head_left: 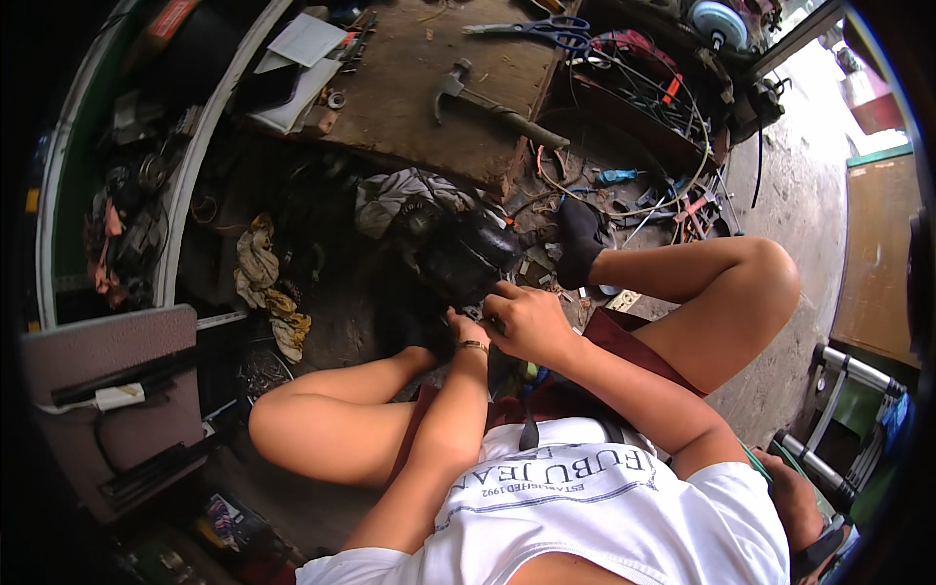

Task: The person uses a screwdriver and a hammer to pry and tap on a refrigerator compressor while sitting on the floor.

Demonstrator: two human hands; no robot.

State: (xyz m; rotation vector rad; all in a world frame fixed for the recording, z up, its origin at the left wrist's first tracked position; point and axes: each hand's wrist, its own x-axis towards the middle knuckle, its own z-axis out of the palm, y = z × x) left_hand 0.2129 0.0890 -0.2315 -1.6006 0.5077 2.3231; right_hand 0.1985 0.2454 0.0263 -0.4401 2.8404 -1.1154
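Between my legs lies a black rounded metal machine part (466, 252) on the cluttered floor, beside a crumpled grey rag (385, 195). My left hand (466, 327) is closed at the near side of this part, with a gold-coloured band on the wrist. My right hand (517, 317) is just right of it, fingers curled round something small that its back hides. I cannot make out what either hand holds. A dirty yellowish cloth (255, 268) lies to the left of the black part.
A wooden board (487, 73) ahead carries a hammer (451, 88), scissors (565, 31) and papers (307, 39). Cables, a blue-handled tool (616, 176) and metal bits crowd the right front. Left are metal-framed shelves (169, 224) and a padded panel (117, 351). An aluminium ladder (824, 409) is at right.
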